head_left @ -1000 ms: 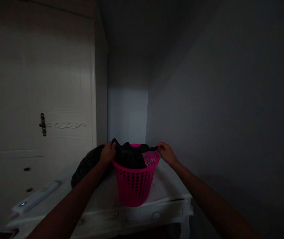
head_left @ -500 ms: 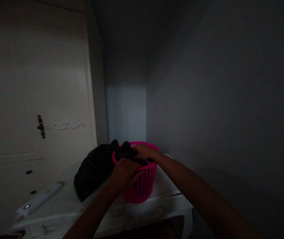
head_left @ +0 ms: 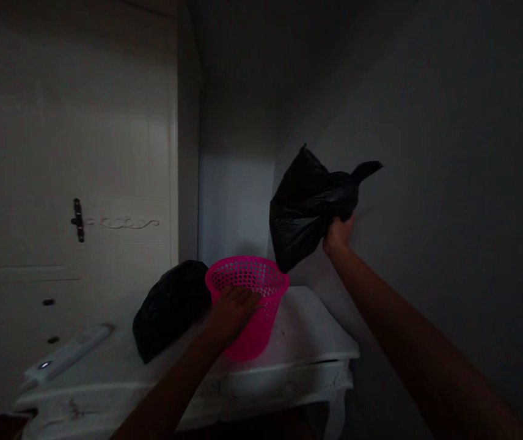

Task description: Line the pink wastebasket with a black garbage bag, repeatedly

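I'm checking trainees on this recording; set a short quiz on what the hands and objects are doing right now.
1. Multiple choice: What does the right hand hold up in the air?
A) a door handle
B) a black plastic bag
C) a drawer knob

2. True or false: The other black bag is inside the pink basket.

3. Fill in the missing word: The left hand is at the near ____ of the pink basket, its fingers over the top edge.

Key:
1. B
2. False; it lies beside the basket, on the white table.
3. rim
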The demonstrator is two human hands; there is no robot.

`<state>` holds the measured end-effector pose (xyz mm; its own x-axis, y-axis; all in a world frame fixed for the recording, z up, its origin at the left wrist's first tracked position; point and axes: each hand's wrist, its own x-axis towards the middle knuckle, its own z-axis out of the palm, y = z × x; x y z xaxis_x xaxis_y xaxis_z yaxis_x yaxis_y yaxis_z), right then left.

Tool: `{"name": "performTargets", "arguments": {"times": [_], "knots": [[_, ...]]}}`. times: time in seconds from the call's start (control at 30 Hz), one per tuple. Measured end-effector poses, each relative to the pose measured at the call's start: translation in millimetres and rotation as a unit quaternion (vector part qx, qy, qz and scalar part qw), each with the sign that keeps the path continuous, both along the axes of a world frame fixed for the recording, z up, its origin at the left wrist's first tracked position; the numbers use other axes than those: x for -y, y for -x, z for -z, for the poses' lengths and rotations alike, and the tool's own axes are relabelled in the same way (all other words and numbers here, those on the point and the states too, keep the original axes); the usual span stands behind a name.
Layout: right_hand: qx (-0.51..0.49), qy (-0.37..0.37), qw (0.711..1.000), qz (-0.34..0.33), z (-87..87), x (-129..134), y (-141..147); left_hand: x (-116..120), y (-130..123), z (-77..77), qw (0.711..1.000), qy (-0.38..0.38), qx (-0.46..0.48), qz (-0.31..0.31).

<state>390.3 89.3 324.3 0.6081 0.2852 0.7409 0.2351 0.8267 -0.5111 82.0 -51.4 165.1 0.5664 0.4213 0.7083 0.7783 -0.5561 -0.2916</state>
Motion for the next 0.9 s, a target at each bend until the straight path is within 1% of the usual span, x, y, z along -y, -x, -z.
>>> {"name": "performTargets", "arguments": {"times": [0.07,0.1,0.13,0.17,0.2,0.23,0.3,0.37,0.43,0.53,0.6,0.67,0.73,0.8,0.87,0.9], "knots": [[-0.037,-0.008,0.996,0.080,-2.7,7.1,-23.8,2.5,9.0,15.8,0.997,-0.037,0.046,0.045],[-0.039,-0.001,0.991,0.125,-0.1,11.1,-34.5,3.2,16.8,25.4,0.993,-0.057,0.077,0.062],[-0.029,0.013,0.986,0.165,5.5,14.9,-43.9,2.9,26.6,35.5,0.987,-0.083,0.117,0.068],[-0.013,0.036,0.980,0.195,14.2,18.2,-51.9,1.4,37.9,45.5,0.979,-0.099,0.171,0.047],[0.006,0.067,0.975,0.213,25.8,20.6,-58.2,-1.2,50.2,54.7,0.970,-0.095,0.222,0.002],[0.024,0.104,0.969,0.222,39.8,22.2,-62.7,-4.7,63.0,62.7,0.965,-0.060,0.249,-0.059],[0.049,0.182,0.955,0.231,72.9,22.7,-67.0,-13.1,88.6,75.3,0.958,0.050,0.220,-0.178],[0.072,0.248,0.937,0.235,108.1,20.9,-66.9,-20.5,113.2,84.6,0.939,0.132,0.149,-0.281],[0.105,0.292,0.920,0.239,140.9,18.4,-65.8,-24.5,135.8,92.4,0.917,0.191,0.074,-0.343],[0.163,0.335,0.898,0.234,180.7,13.4,-66.8,-25.3,162.8,100.1,0.888,0.268,0.007,-0.373],[0.176,0.360,0.889,0.222,200.4,8.2,-68.7,-25.5,174.7,99.6,0.871,0.308,0.009,-0.383],[0.175,0.391,0.883,0.192,215.2,1.4,-69.2,-27.6,183.0,92.9,0.857,0.336,0.058,-0.387],[0.189,0.426,0.875,0.133,225.9,-5.4,-67.2,-31.4,189.7,80.0,0.847,0.332,0.164,-0.382],[0.218,0.450,0.864,0.066,233.2,-9.3,-63.2,-34.8,196.0,62.8,0.835,0.290,0.302,-0.356],[0.267,0.451,0.852,0.007,237.3,-8.4,-59.2,-34.8,201.0,43.7,0.817,0.243,0.427,-0.300],[0.291,0.444,0.847,-0.012,238.0,-6.1,-57.9,-33.1,202.4,34.0,0.801,0.226,0.485,-0.270]]}}
